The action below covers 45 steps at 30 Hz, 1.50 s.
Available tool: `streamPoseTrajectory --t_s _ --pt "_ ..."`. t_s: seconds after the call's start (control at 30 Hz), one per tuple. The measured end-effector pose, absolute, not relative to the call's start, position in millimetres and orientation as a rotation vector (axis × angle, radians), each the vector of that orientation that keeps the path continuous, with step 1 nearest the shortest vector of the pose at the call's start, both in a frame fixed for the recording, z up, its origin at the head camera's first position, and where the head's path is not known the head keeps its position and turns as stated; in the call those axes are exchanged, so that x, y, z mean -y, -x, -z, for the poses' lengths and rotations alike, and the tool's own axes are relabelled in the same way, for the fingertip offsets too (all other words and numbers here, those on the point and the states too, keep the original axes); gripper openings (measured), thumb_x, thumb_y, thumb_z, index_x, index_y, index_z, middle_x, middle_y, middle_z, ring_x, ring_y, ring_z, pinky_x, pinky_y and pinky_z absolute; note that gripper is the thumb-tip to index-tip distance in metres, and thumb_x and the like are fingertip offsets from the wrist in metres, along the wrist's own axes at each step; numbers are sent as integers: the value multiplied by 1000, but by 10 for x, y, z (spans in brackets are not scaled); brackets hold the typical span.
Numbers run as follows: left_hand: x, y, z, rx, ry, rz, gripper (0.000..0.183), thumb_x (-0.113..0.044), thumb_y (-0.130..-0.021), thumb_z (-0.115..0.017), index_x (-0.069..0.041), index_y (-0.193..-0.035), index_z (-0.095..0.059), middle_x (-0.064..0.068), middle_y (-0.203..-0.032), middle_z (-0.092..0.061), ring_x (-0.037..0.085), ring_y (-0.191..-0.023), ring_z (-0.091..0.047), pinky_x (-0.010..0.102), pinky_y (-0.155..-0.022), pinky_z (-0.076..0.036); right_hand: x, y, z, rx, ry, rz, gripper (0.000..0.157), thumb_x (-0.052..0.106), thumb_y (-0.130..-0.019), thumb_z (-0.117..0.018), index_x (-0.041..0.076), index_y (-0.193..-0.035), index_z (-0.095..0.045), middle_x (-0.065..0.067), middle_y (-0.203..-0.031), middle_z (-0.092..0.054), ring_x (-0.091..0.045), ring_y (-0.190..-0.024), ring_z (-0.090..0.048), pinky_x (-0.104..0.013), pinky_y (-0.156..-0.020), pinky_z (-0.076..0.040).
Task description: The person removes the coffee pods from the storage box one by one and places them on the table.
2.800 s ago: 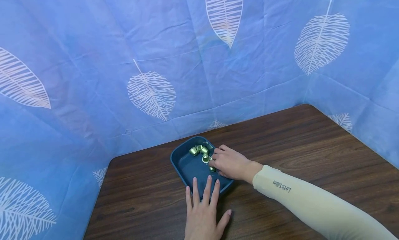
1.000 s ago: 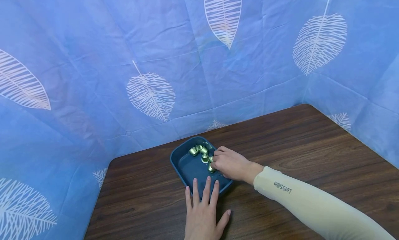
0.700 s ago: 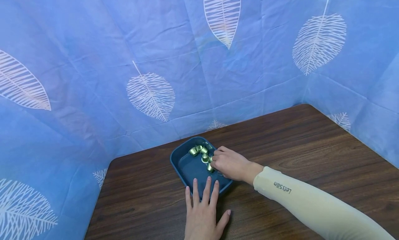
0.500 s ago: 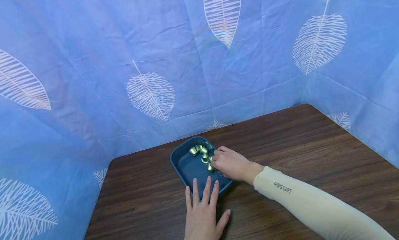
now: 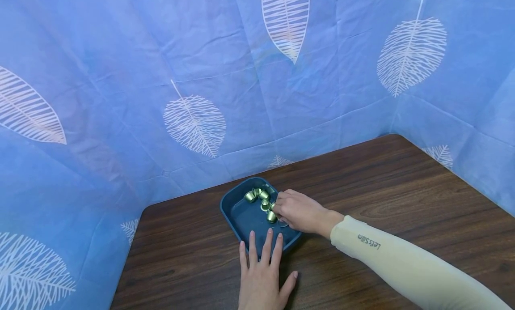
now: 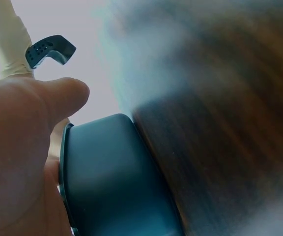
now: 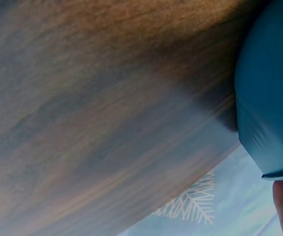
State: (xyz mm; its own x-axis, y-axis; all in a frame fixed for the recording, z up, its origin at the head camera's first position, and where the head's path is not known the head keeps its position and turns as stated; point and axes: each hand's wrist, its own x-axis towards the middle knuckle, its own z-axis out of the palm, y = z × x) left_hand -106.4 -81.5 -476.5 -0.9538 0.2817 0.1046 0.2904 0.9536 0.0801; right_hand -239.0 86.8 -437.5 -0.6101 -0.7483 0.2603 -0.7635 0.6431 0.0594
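A dark blue tray [image 5: 241, 216] with rounded corners stands on the brown wooden table. Several shiny green coffee capsules [image 5: 250, 196] lie inside, most towards its back and right. My left hand [image 5: 260, 278] is spread, its fingers straight over the tray's near edge; the left wrist view has the tray's side [image 6: 117, 172] beside this hand. Reaching over the right rim, my right hand [image 5: 299, 210] has bent fingers next to a tipped capsule [image 5: 272, 217]. Another capsule is partly covered by those fingers. Whether they pinch one is hidden. A faint curved outline shows below the thumb.
The wooden table [image 5: 386, 180] extends right and left of the tray. Blue cloth [image 5: 233, 99] with white leaf prints hangs behind the table and along both sides. A pale sleeve [image 5: 394, 256] covers my right forearm, which crosses the table's right part.
My right hand has shifted slightly right, uncovering more of the capsule by its fingertips. That capsule now lies a little further left and nearer me. The left hand and tray have stayed in place.
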Motion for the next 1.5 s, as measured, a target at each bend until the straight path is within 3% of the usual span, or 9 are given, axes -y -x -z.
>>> streamPoseTrajectory --t_s 0.27,0.47,0.63,1.03,1.5 --pt "820 1062 4780 2998 448 141 82 -74 -85 -47 -34 -154 -24 -4 -163 -17 40 -149 -6 69 -113 -4 -874 2393 4329 2600 -1227 -86 16 24 -87 -73 17 -102 -73 8 -91 -70 -12 -95 -58 -35 -93 -48" --pt "824 1065 4798 2982 460 131 82 -73 -86 -47 -34 -154 -23 -4 -163 -18 40 -149 -7 68 -113 -6 -899 2402 4245 2556 -1221 -109 5 23 -87 -73 20 -90 -70 9 -87 -65 -11 -94 -56 -34 -92 -48" --pt "823 1065 4800 2978 467 122 83 -73 -86 -47 -35 -154 -20 -4 -163 -18 40 -149 -7 69 -113 -7 -960 2431 4168 2531 -1177 -127 8 21 -87 -73 22 -84 -66 9 -94 -65 -12 -98 -56 -34 -92 -48" --pt "832 1069 4775 3014 464 131 82 -74 -86 -45 -36 -154 -19 -4 -164 -14 38 -150 -7 69 -113 -7 -1191 2433 3970 2625 -1008 -313 7 19 -90 -69 21 -90 -62 10 -84 -57 -8 -79 -50 -28 -70 -48" --pt "826 1053 4771 3002 467 104 83 -74 -86 -44 -36 -155 -16 -5 -164 -14 35 -150 -6 68 -114 -7 -1521 2472 4072 2698 -866 -259 13 19 -88 -71 21 -83 -59 11 -72 -53 -7 -64 -45 -28 -63 -39"
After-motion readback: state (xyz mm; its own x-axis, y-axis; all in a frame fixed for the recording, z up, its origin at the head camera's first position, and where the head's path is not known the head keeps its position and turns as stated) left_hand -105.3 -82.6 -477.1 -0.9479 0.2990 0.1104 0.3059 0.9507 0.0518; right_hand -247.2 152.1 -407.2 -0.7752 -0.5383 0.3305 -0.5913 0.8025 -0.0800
